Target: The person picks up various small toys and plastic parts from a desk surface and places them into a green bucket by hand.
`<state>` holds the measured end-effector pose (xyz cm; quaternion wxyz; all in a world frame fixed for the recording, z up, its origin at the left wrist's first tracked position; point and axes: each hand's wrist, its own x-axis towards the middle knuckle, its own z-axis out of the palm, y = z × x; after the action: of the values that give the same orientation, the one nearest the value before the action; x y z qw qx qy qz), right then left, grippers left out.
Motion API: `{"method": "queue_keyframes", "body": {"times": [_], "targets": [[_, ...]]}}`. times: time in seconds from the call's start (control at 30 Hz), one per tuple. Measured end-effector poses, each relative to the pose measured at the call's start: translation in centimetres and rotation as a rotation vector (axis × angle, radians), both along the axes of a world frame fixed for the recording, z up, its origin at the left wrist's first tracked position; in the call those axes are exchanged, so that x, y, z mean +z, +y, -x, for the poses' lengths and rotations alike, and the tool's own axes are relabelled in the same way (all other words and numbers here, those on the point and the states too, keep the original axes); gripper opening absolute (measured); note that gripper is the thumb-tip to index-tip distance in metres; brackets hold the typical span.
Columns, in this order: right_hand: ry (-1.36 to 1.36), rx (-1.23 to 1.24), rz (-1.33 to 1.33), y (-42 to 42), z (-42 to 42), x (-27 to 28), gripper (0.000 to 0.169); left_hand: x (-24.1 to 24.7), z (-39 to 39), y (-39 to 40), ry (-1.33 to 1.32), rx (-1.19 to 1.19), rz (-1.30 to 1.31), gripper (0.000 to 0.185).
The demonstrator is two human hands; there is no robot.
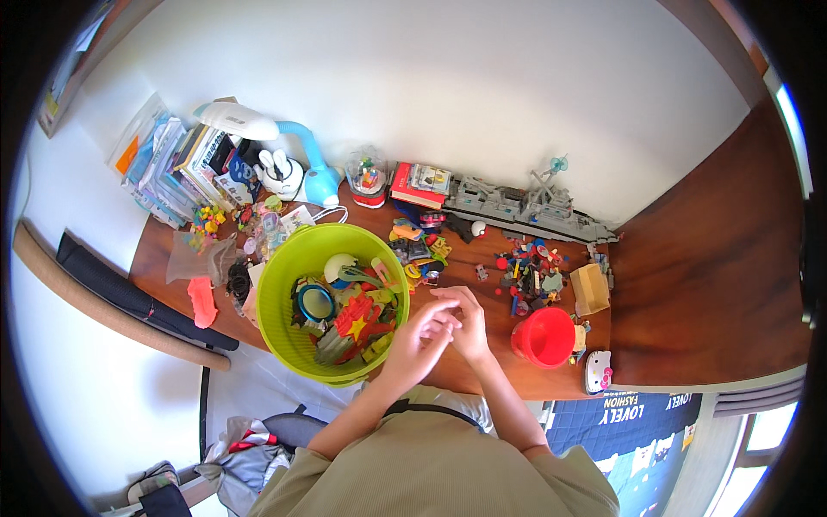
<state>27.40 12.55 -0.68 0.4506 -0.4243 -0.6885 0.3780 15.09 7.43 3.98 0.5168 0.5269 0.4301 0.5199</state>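
Note:
My left hand [417,346] and my right hand [470,326] meet over the front of the wooden desk. Their fingers are bent and overlap, and no object shows between them; something small could be hidden there. Just left of them stands a lime-green plastic bucket [274,323]. Inside it lie mixed toys: a red piece with a yellow star [355,328], a blue-rimmed round piece [316,302] and a white ball-like toy [340,270]. To the right of my hands is a red plastic bucket [544,337]. Behind that bucket spreads a pile of small building-brick pieces [535,271].
A grey toy-brick warship [517,208] lies along the wall beside a red book [413,187]. Small toys [420,249] sit behind the green bucket. A blue-and-white desk lamp [316,174] and upright books [200,161] stand at back left. An open cardboard box [589,289] lies right.

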Motion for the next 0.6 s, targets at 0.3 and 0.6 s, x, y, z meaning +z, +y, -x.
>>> {"method": "queue_keyframes", "body": {"times": [0.3,0.6], "targets": [[-0.015,-0.069,0.089,-0.5,-3.2,-3.0,0.032,-3.5,-3.6,-0.5,0.130,-0.096,0.109,0.029],[-0.077,-0.074,0.244,-0.1,-4.8,-6.6,0.027,-12.4,-3.5,0.6,0.128,0.065,0.188,0.030]]}}
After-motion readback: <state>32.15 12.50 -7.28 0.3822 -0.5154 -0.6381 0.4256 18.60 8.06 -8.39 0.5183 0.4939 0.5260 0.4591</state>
